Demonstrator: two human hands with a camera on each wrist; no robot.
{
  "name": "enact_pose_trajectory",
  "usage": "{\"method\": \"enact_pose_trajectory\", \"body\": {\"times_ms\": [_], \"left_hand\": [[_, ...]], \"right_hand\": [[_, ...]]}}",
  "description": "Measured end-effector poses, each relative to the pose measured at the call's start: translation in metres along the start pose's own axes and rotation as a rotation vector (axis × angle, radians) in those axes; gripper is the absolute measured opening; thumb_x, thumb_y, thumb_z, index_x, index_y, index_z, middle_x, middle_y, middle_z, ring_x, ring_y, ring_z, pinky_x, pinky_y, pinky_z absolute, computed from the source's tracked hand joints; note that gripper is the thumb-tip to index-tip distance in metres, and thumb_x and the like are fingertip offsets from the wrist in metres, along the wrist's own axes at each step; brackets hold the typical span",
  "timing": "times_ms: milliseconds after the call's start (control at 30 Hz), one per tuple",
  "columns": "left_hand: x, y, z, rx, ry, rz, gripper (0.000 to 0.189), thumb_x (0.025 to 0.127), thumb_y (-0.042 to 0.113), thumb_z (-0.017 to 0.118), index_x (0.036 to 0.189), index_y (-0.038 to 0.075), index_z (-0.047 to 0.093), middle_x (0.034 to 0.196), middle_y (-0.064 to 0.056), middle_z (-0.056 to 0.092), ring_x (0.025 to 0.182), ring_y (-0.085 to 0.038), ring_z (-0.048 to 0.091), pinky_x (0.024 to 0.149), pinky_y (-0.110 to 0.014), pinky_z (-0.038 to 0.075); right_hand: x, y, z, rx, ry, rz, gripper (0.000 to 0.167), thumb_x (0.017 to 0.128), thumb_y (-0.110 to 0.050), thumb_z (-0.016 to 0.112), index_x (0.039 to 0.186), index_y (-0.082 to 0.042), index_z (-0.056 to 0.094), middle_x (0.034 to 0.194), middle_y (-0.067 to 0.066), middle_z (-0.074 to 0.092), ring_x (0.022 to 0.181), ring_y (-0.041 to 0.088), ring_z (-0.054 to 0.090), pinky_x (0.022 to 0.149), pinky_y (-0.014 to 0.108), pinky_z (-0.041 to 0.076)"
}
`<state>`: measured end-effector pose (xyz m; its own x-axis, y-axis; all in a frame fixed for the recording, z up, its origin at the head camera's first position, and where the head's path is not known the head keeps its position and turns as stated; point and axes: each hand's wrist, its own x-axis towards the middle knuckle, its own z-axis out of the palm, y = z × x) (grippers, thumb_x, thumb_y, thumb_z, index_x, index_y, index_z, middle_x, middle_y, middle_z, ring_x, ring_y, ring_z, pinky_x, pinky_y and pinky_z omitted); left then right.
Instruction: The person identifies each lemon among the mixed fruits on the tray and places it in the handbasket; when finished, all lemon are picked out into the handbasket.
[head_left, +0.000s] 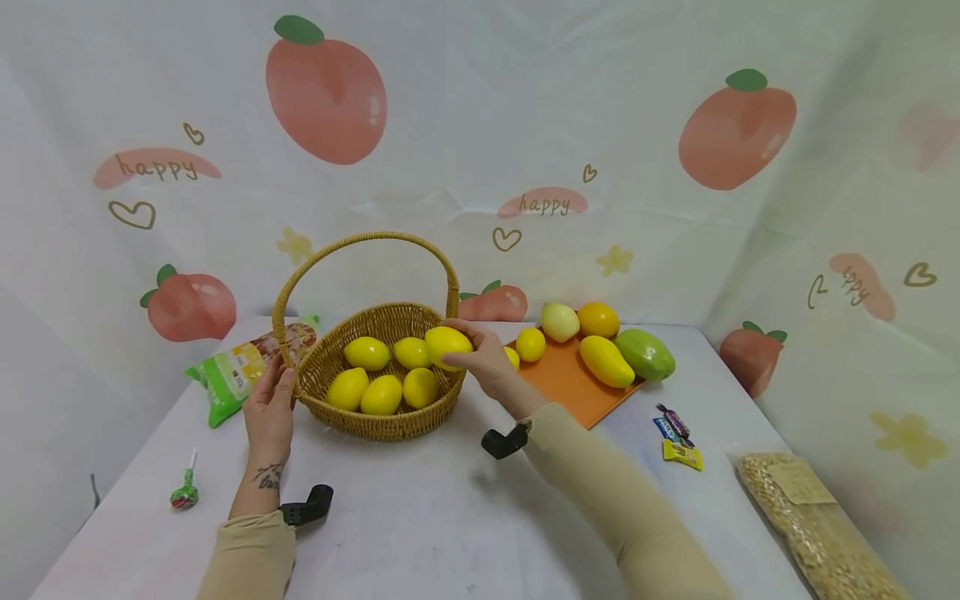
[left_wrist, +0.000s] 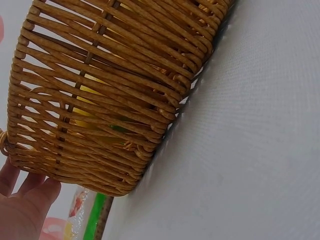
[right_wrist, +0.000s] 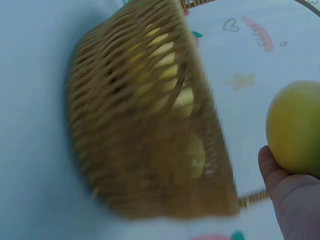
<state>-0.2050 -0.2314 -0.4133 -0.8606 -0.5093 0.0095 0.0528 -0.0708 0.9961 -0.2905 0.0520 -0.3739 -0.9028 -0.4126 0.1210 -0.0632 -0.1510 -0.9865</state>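
A wicker basket [head_left: 401, 423] with a tall arched handle stands on the table, several yellow lemons [head_left: 367, 354] lying inside it. My left hand [head_left: 272, 410] holds the basket's left side at the foot of the handle; in the left wrist view its fingertips [left_wrist: 46, 192] are against the woven rim. Between the thumb and fingers of my right hand [head_left: 489, 360] is another lemon [head_left: 446, 345], over the basket's right rim. The right wrist view has this lemon [right_wrist: 297, 127] above the rim level, apart from the wicker wall.
Right of the basket, an orange tray [head_left: 572, 397] bears lemons, a mango [head_left: 606, 362] and other fruit. Several wrapped candies [head_left: 678, 437] and a bag of oats [head_left: 817, 525] lie farther right. A green snack bag [head_left: 240, 371] is behind the left hand, a lollipop [head_left: 184, 492] nearer.
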Motion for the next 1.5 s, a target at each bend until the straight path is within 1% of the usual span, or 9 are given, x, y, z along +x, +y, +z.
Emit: {"method": "enact_pose_trajectory", "body": {"times_ms": [200,367,567,700,800,1033,1233,1333,1500], "left_hand": [[-0.001,-0.002,0.001,0.001,0.000,0.001,0.049,0.093,0.041,0.048,0.140,0.030,0.040,0.146,-0.004,0.037,0.128,-0.011,0.037,0.107,-0.026,0.033],[0.000,-0.002,0.002,-0.013,0.005,0.000,0.048,0.093,0.039,0.050,0.139,0.030,0.041,0.145,-0.004,0.039,0.127,-0.010,0.038,0.105,-0.023,0.035],[0.000,-0.001,0.002,-0.011,0.000,0.004,0.047,0.093,0.040,0.049,0.139,0.032,0.041,0.145,-0.004,0.038,0.127,-0.011,0.038,0.105,-0.024,0.035],[-0.001,0.000,0.002,-0.003,-0.007,0.005,0.048,0.093,0.040,0.048,0.140,0.031,0.040,0.146,-0.004,0.037,0.128,-0.012,0.037,0.106,-0.025,0.034],[-0.001,0.000,0.003,-0.001,-0.003,0.007,0.049,0.093,0.040,0.049,0.140,0.029,0.041,0.145,-0.005,0.038,0.127,-0.012,0.038,0.106,-0.025,0.034],[0.001,0.003,0.003,-0.016,0.000,0.015,0.050,0.092,0.040,0.051,0.139,0.027,0.042,0.144,-0.005,0.040,0.127,-0.011,0.038,0.105,-0.024,0.035],[0.001,0.001,0.002,-0.023,0.016,0.021,0.050,0.092,0.039,0.052,0.139,0.025,0.042,0.142,-0.007,0.041,0.126,-0.011,0.039,0.105,-0.022,0.035],[0.002,-0.001,0.001,-0.021,0.021,0.022,0.051,0.092,0.040,0.052,0.139,0.025,0.042,0.141,-0.007,0.041,0.125,-0.011,0.040,0.105,-0.021,0.036],[0.002,-0.004,0.000,-0.020,0.027,0.021,0.050,0.092,0.040,0.052,0.139,0.026,0.043,0.140,-0.006,0.043,0.124,-0.010,0.041,0.104,-0.022,0.036]], "right_hand": [[0.028,-0.003,0.035,0.020,-0.023,0.040,0.056,0.083,0.006,0.060,0.136,-0.001,0.043,0.136,0.014,0.045,0.101,0.014,0.050,0.086,0.022,0.048],[0.041,-0.003,0.051,0.006,0.007,0.085,0.057,0.083,0.003,0.061,0.137,-0.004,0.043,0.135,0.011,0.046,0.101,0.014,0.050,0.087,0.024,0.048],[0.043,-0.003,0.056,0.021,0.042,0.080,0.056,0.083,0.003,0.061,0.136,-0.003,0.044,0.139,0.010,0.045,0.122,0.020,0.045,0.105,0.034,0.038],[0.033,-0.008,0.049,0.042,0.037,0.026,0.052,0.084,0.004,0.060,0.134,0.001,0.045,0.140,0.015,0.044,0.132,0.021,0.037,0.112,0.036,0.030],[0.021,-0.014,0.038,0.076,0.044,-0.025,0.050,0.084,0.008,0.057,0.133,0.005,0.044,0.138,0.019,0.045,0.131,0.025,0.039,0.110,0.037,0.032],[-0.013,-0.016,0.000,0.104,0.158,-0.139,0.047,0.081,0.008,0.059,0.127,0.006,0.048,0.133,0.026,0.047,0.126,0.031,0.043,0.105,0.037,0.039],[-0.037,0.003,-0.034,0.103,0.305,-0.282,0.046,0.079,0.000,0.067,0.123,0.000,0.054,0.121,0.009,0.060,0.115,0.020,0.053,0.104,0.039,0.040],[-0.044,0.012,-0.044,0.079,0.384,-0.245,0.049,0.080,0.002,0.064,0.127,0.004,0.050,0.123,0.011,0.057,0.120,0.026,0.049,0.108,0.043,0.035],[-0.050,0.023,-0.051,0.021,0.474,-0.068,0.053,0.081,0.007,0.060,0.131,0.007,0.042,0.137,0.022,0.043,0.131,0.037,0.034,0.111,0.046,0.028]]}}
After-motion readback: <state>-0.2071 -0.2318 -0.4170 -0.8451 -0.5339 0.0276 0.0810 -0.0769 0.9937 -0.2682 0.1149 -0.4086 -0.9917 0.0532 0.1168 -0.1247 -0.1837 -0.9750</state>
